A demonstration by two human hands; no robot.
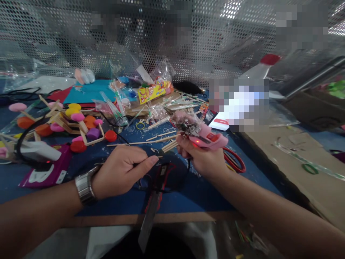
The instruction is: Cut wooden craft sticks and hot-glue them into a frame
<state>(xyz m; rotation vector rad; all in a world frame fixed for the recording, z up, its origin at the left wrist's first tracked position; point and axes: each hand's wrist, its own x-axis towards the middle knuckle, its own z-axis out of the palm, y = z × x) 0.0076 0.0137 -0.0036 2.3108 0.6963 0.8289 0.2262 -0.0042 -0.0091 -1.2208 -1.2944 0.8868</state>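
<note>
My right hand point(201, 158) grips a pink glue gun point(208, 138) with a small red light glowing on it. Its nozzle end points left, among clear wrapping. A small bundle of thin wooden sticks point(170, 144) juts out to the left from under this hand. My left hand point(121, 171), with a metal watch point(84, 187) on the wrist, is closed in a pinch. Thumb and forefinger meet the near end of that bundle. Both hands hover above a blue mat point(205, 190).
A frame of sticks and coloured bottle caps point(78, 126) lies at left beside a white adapter point(40, 151). Black-and-red cutters point(154, 201) lie under my hands, red scissors point(235, 160) to the right. Plastic packets point(151, 93), a red-capped bottle point(258, 70), cardboard point(296, 162) and a mesh wall point(172, 39) surround them.
</note>
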